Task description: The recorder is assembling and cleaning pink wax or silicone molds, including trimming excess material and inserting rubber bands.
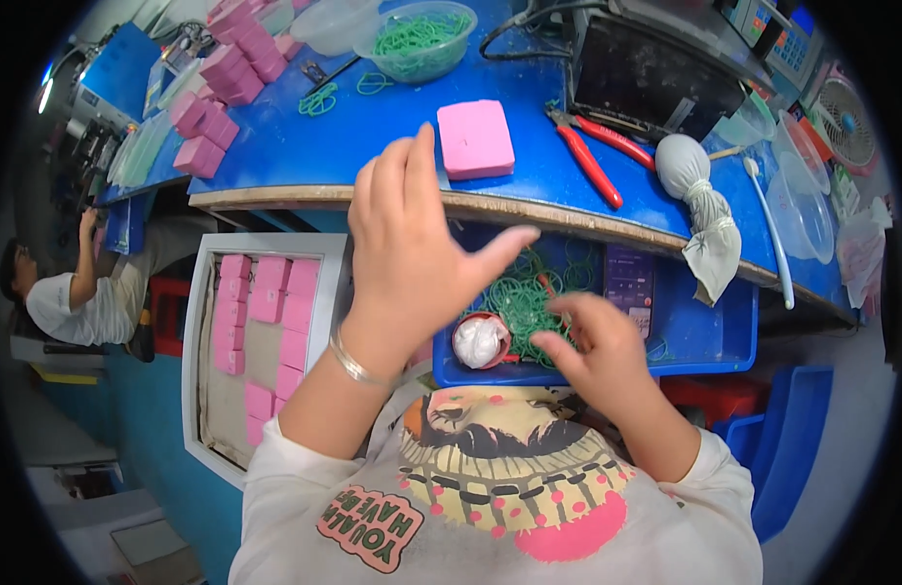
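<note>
My left hand point(404, 229) is raised at the bench edge, fingers extended and thumb spread wide, with nothing in it. Just right of its fingertips a pink block point(475, 139) with rounded corners lies on the blue bench top. Over a blue tray point(741, 356) below the edge, my right hand point(605, 343) has its fingers loosely bent, with a gap between thumb and forefinger. Beneath it lies a tangle of green rubber bands point(514, 302). A small red cup point(460, 356) holding a white wad point(481, 341) sits beside the bands, and a phone point(628, 283) leans in the tray.
Red-handled pliers point(589, 166), a tied white cloth bundle point(699, 210) and a toothbrush point(770, 234) lie at right. A bowl of green bands point(418, 44) stands behind. Pink blocks fill a white-framed case point(209, 331) and stack at left point(227, 68). Another person point(76, 297) sits far left.
</note>
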Available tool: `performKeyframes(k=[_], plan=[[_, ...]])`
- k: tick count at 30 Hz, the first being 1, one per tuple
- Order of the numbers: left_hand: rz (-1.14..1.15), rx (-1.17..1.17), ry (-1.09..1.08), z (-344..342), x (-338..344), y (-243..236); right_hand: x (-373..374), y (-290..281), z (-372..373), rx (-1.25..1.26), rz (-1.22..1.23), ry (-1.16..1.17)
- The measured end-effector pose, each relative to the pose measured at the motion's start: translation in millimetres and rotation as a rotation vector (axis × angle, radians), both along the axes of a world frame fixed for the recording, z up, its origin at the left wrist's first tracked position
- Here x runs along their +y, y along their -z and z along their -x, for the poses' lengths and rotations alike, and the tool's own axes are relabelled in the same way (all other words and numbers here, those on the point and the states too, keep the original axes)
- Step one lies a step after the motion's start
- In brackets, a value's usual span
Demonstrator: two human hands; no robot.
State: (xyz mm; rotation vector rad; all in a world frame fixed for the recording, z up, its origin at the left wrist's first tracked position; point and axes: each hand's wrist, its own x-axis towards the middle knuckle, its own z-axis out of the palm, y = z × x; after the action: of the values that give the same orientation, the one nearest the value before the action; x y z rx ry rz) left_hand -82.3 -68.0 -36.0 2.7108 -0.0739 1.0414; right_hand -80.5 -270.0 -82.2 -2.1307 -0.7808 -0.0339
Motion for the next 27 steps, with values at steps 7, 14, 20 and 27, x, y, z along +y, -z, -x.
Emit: performKeyframes(k=[7,14,20,27], plan=[[0.029,0.488,-0.233,-66.0,13.6,-14.4,20.6,-23.2,-15.2,-0.417,-0.087,-0.136],[0.729,0.069,0.230,-24.7,19.8,-2.3,66.6,-36.6,-87.6,-0.719,0.190,0.047],[0.766,-0.030,0.360,23.6,10.5,2.3,62.6,-53.0,-42.2,0.071,-0.406,-0.304],[0.596,-0.273,0.724,51.8,-21.0,19.3,60.0,-52.0,-27.4,0.987,-0.932,-0.275]])
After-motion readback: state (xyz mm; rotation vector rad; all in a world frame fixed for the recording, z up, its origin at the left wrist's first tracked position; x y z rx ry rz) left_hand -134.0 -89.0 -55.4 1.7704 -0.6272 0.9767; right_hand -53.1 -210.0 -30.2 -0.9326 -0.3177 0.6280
